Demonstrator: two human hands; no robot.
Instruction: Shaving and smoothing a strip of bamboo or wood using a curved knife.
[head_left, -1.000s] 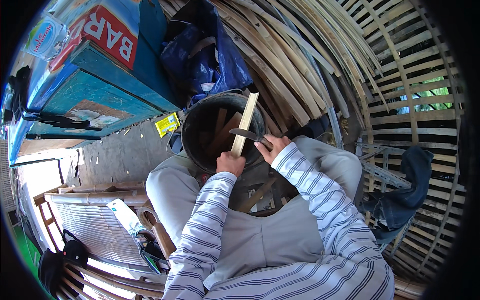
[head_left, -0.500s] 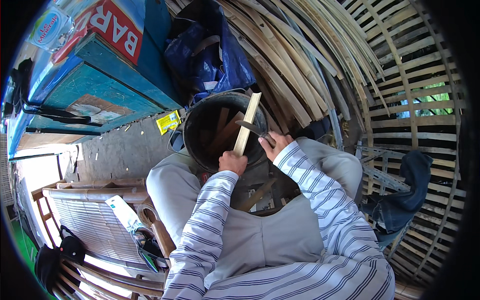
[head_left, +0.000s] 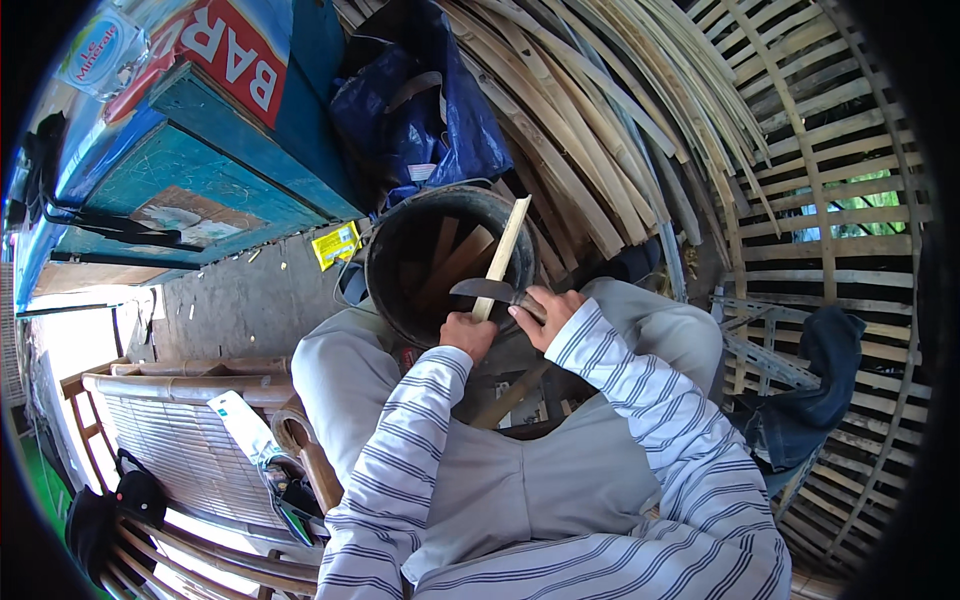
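Observation:
My left hand point(head_left: 468, 336) is closed round the lower end of a pale bamboo strip point(head_left: 507, 242), which slants up and away over a dark bucket point(head_left: 397, 213). In my right hand point(head_left: 548, 316) is the handle of a knife with a dark curved blade point(head_left: 484, 289). The blade lies across the strip just above my left fist, its tip pointing left. Inside the bucket, several brown wooden pieces point(head_left: 462, 262) lean against the wall. The bucket stands between my knees.
Long bamboo strips point(head_left: 570, 130) are stacked beyond the bucket to the right. A blue plastic bag point(head_left: 430, 130) lies behind it, and a teal wooden box point(head_left: 240, 165) stands at left. Near the box is a yellow packet point(head_left: 336, 245). A bamboo bench point(head_left: 190, 390) is at lower left.
The knife blade has slid down the strip toward my left hand and turned more level. The strip's far end has shifted slightly right and lower.

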